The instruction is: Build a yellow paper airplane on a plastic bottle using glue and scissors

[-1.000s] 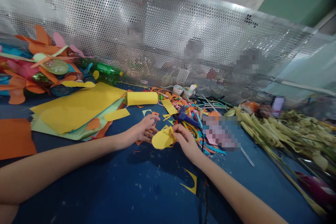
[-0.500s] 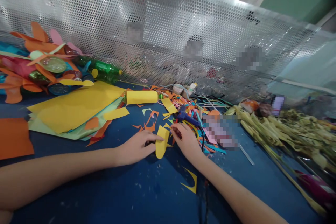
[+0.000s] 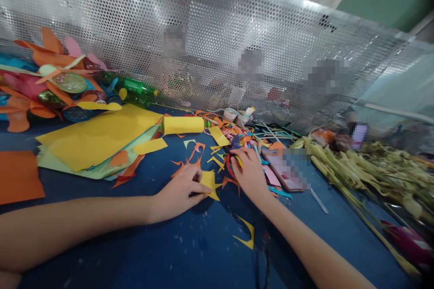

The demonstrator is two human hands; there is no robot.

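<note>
- The left hand (image 3: 181, 195) has thumb and forefinger closed on a yellow paper piece (image 3: 208, 180), over the middle of the blue worktop (image 3: 162, 253).
- The right hand (image 3: 250, 174) is half open, its fingers curved over red and yellow loops (image 3: 239, 161); whether it grips them, I cannot tell.
- A phone (image 3: 280, 169) lies just right of that hand.
- Orange cutouts (image 3: 195, 156) lie just beyond the left hand; a curved yellow offcut (image 3: 251, 232) lies on its right, nearer the wearer.
- Toward the worktop's far edge lies a yellow-wrapped bottle (image 3: 184, 125), between stacked paper sheets (image 3: 101, 137) and coloured scraps (image 3: 233, 128).
- Pale husks (image 3: 369, 176) cover the worktop's right side.
</note>
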